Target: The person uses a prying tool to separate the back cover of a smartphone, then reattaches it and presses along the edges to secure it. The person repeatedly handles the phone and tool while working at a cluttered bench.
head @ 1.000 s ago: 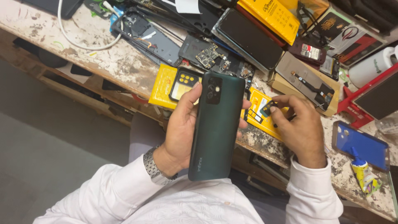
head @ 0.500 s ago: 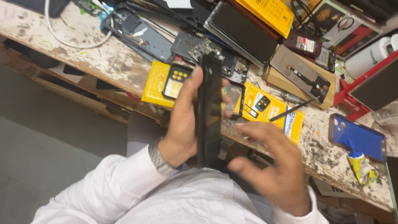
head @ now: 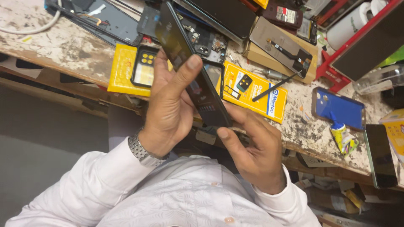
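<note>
A dark smartphone (head: pixel 185 59) is tilted edge-on above the front of a worn, stained workbench (head: pixel 63 46). My left hand (head: pixel 168 105) grips its middle, thumb pressed on the side. My right hand (head: pixel 252 147) holds the phone's lower end from below with the fingertips. Both arms are in white sleeves, and a metal watch (head: pixel 143 152) sits on the left wrist. Under the phone lie yellow accessory packets, one on the left (head: pixel 122 69) and one on the right (head: pixel 256 90).
Behind the phone lie opened phone parts (head: pixel 202 40) and a dark back panel (head: pixel 109 23). A screen on a cardboard box (head: pixel 280 46), a blue phone cover (head: pixel 338 109) with a glue tube (head: pixel 343 136), a red stand (head: pixel 362 46) and a white cable (head: pixel 29 29) crowd the bench.
The phone went from back-facing-up to edge-on and tilted. My right hand left the yellow packet and came under the phone's lower end. The view shifted nearer the bench.
</note>
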